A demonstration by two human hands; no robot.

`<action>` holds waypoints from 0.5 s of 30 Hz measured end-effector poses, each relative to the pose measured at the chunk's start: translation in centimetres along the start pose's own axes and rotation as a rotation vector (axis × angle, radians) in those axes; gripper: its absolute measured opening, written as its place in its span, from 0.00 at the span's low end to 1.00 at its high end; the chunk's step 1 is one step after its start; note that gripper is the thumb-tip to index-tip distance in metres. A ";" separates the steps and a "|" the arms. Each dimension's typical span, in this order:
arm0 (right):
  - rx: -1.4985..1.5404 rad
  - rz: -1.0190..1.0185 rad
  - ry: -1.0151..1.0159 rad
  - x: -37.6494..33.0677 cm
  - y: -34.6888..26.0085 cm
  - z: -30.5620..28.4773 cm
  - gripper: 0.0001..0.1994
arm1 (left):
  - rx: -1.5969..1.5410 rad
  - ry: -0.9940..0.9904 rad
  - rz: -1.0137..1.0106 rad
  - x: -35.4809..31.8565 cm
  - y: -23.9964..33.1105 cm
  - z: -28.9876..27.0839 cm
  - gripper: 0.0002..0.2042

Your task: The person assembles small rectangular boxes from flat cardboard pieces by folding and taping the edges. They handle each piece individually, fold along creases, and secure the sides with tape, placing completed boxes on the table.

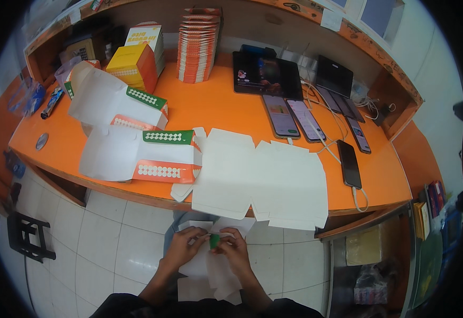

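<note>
Over my lap lies a white cardboard box blank point(193, 289), partly folded. Its small green flap point(214, 241) stands up between my hands. My left hand point(185, 246) pinches the cardboard at the left of this flap, fingertips pressed together. From the other side my right hand point(233, 253) grips the flap between thumb and fingers. Just beyond, flat white box blanks point(258, 175) overhang the desk's front edge. To their left, a part-folded box point(112, 153) with green and orange sides lies open, and a second open box point(107, 100) sits behind it.
The orange desk point(218, 114) carries a tall stack of folded cartons point(195, 50) and a yellow box point(131, 66) at the back. On the right are a tablet point(268, 74), several phones point(349, 163) and white charging cables point(333, 114). A black stool point(29, 236) stands at left.
</note>
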State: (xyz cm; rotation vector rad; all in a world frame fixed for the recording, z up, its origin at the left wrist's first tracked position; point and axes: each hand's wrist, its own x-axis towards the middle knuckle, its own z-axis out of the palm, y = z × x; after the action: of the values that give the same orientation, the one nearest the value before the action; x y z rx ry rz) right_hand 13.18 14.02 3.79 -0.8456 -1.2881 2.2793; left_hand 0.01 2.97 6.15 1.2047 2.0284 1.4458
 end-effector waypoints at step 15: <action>-0.208 -0.034 0.002 0.9 2.3 -0.3 0.12 | -0.190 -0.144 -0.253 -1.5 -1.9 0.8 0.08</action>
State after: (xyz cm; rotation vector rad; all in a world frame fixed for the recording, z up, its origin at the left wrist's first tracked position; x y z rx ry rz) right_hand 12.66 13.56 1.37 -0.8868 -1.5459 2.1439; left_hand 0.64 2.02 3.81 0.9103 1.8253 1.3528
